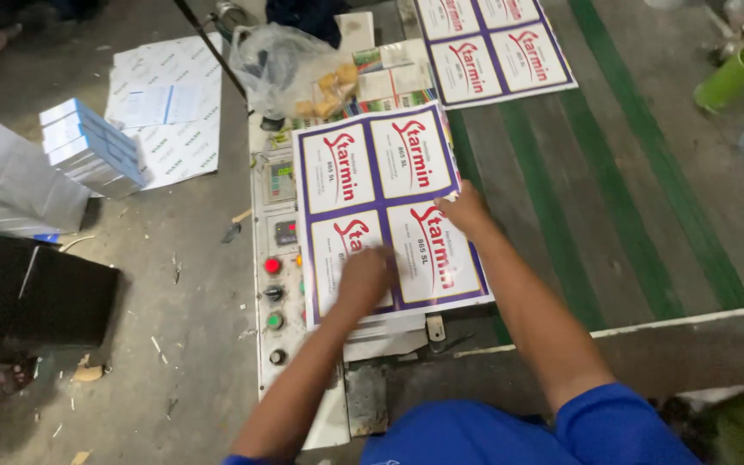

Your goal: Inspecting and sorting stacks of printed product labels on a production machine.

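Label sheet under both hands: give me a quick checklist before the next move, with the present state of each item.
1. Left hand flat on the label sheet: ok, it presses the lower left panel.
2. Right hand on the sheet: ok, it rests near the right edge.
3. Sheet square on the stack beneath: not ok, it sits skewed, with white edges showing below its lower edge.
4. Control panel buttons uncovered: cannot tell, the sheet overlaps the panel's right side.
5. Second label sheet apart from this one: ok, it lies farther up the belt.
6. Plastic bag off the sheet: ok, it sits just beyond the top edge.
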